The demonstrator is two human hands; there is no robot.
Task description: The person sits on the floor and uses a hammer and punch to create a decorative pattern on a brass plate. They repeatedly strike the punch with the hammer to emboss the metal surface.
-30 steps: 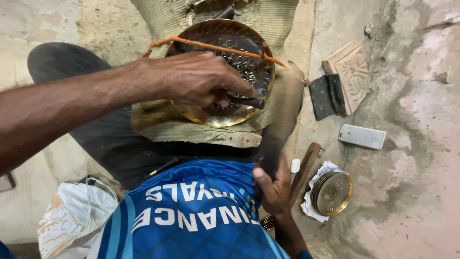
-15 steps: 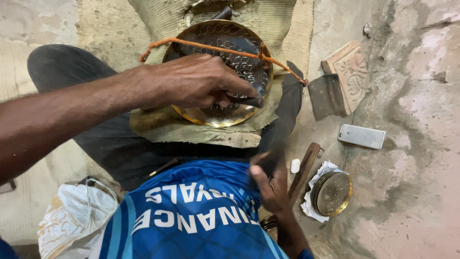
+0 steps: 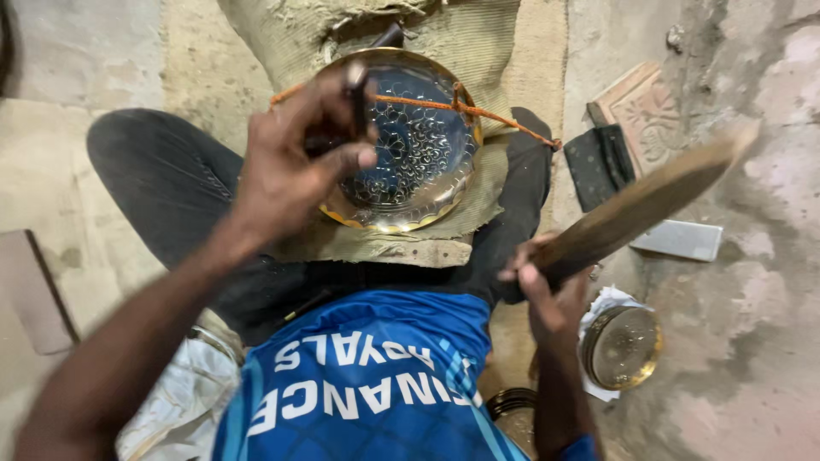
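Head view: my right hand (image 3: 547, 294) grips a wooden mallet (image 3: 645, 201), raised and slanting up to the right, blurred. A small brass bowl (image 3: 622, 346) on white paper sits just below that fist. Farther out, my left hand (image 3: 299, 166), arm stretched forward, pinches a dark punch (image 3: 357, 98) upright on the brass plate (image 3: 410, 145), which rests on burlap across my lap, an orange cord (image 3: 478, 111) over it.
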